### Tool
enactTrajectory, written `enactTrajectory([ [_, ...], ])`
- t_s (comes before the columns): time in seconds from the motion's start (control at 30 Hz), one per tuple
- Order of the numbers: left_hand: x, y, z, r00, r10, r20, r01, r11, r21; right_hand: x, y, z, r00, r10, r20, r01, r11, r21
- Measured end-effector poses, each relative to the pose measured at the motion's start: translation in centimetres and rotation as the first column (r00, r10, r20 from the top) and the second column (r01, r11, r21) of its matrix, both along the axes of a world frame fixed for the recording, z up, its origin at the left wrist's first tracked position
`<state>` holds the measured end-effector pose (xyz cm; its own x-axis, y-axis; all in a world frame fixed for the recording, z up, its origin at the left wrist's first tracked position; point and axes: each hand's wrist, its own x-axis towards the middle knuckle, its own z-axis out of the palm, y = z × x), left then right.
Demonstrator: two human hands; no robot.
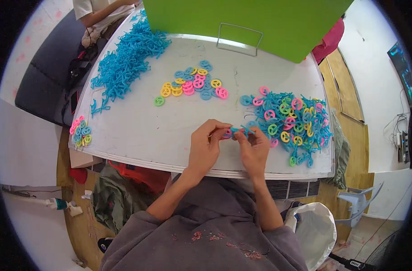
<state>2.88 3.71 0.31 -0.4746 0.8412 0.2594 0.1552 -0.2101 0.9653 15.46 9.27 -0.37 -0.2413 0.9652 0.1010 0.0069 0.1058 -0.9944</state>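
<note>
Near the table's front edge, my left hand [205, 143] pinches a small pink plastic wheel [226, 134] between thumb and fingers. Opposite it, my right hand [255, 148] grips a blue forked plastic piece [247, 129], its prongs sticking out above the fingertips. The two parts meet between my hands; whether they are joined I cannot tell, since fingers cover the contact. Just right of my right hand lies a heap of blue pieces with wheels in pink, yellow, green and blue [291, 119]. Beyond my hands, loose coloured wheels [199, 83] are scattered mid-table.
A large pile of blue forked pieces [124, 58] covers the table's [138, 131] far left. More wheels [82, 131] sit at the left edge. A green panel [242, 22] with a wire handle [240, 38] stands at the back. Another person's arm [97, 17] shows at the far left.
</note>
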Motion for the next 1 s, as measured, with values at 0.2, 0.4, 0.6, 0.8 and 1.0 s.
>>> enactTrajectory([
  [0.2, 1.0, -0.8, 1.3, 0.998, -0.032, 0.048, 0.034, 0.999, -0.024, 0.0, 0.0, 1.0, 0.996, 0.012, -0.093, -0.018, 0.997, -0.071],
  [0.4, 1.8, -0.6, 0.5, 0.837, 0.178, -0.518, -0.065, 0.971, 0.229, -0.4, -1.1, 1.6, 0.957, -0.001, -0.291, -0.034, 0.993, -0.116],
  [0.6, -1.2, 1.6, 3.2, 0.854, -0.049, -0.519, 0.062, 0.998, 0.008, 1.2, 0.8, 1.5, 0.971, -0.054, -0.231, 0.012, 0.984, -0.180],
  [0.8, -6.5, 10.6, -0.7, 0.541, 0.023, -0.841, -0.066, 0.998, -0.016, 1.1, 1.2, 1.1, 0.965, 0.016, -0.264, -0.062, 0.984, -0.167],
  [1.0, -5.3, 8.2, 1.8, 0.893, -0.136, -0.428, 0.077, 0.985, -0.152, 1.6, 2.7, 0.7, 0.974, -0.027, -0.226, -0.012, 0.986, -0.168],
])
